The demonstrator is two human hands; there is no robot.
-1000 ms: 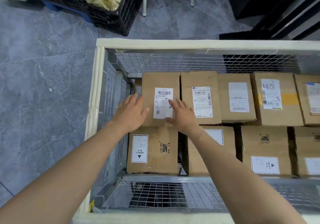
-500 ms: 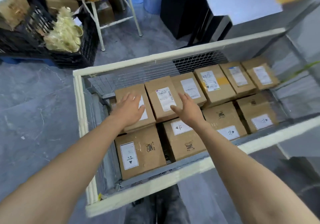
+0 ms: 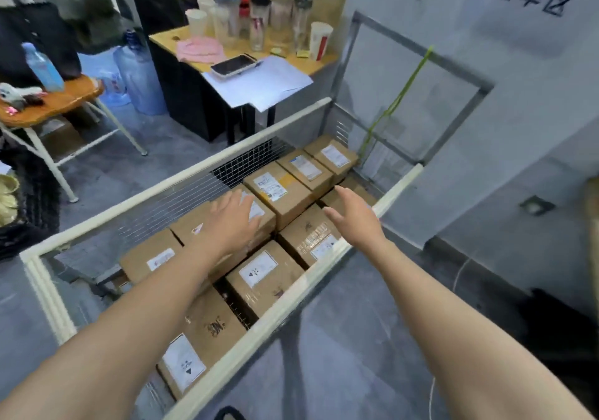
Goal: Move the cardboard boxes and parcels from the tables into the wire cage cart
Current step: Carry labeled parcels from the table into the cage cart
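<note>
Plainly, the wire cage cart (image 3: 181, 175) fills the middle of the view, a cream-padded rim running round its mesh walls, and it stands on a grey floor (image 3: 340, 338). Inside it cardboard boxes (image 3: 278, 192) lie label side up in two packed rows, one along the far wall and one along the near rim. Beyond the far wall stands a wooden counter (image 3: 324, 59), crowded toward its back edge with cups and bottles (image 3: 259, 14). A stool (image 3: 58, 98) with a wooden seat is off to the left, and a large water jug (image 3: 139, 76) stands on the floor between the two.

Both bare arms reach over the cart. The left hand (image 3: 231, 225) is flat over a box in the far row, fingers straight and released; whether it touches the box cannot be told. The right hand (image 3: 355, 215) hovers over the near row toward the cart's right end, fingers spread and relaxed, grasping nothing.

At the counter's near corner white paper sheets (image 3: 275, 82) overhang the edge, and a phone (image 3: 234, 65) lies on them.
</note>
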